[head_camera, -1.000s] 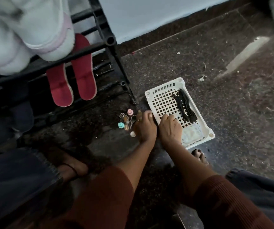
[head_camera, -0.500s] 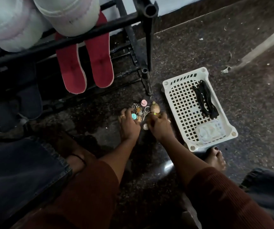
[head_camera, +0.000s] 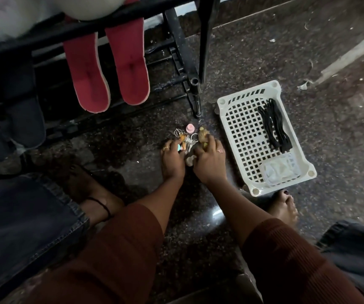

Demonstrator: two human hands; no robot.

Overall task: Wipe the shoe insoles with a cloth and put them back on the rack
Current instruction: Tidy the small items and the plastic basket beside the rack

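On floor (head_camera: 308,62), dark speckled stone, in front of black rack (head_camera: 183,53).

- Red insoles (head_camera: 86,80): pair, side by side on a rack shelf, rounded ends hanging over the front bar. Neither hand touches them.
- Dark slippers (head_camera: 23,119): same rack, left of the insoles.
- Left hand (head_camera: 172,159): ring on one finger, fingers curled down onto a heap of key rings (head_camera: 186,140) on the floor, grasping them.
- Right hand (head_camera: 209,159): just beside the left, grasping a brown charm (head_camera: 203,137) at the heap's right edge.
- Pink cap (head_camera: 190,128): upright on the floor, just beyond the heap.
- Basket (head_camera: 222,102): white, lattice bottom, on the floor right of the hands. Holds black laces (head_camera: 273,126) along the far side and a clear plastic box (head_camera: 281,172) in the near corner.
- Person squats, bare feet either side, rust sleeves.
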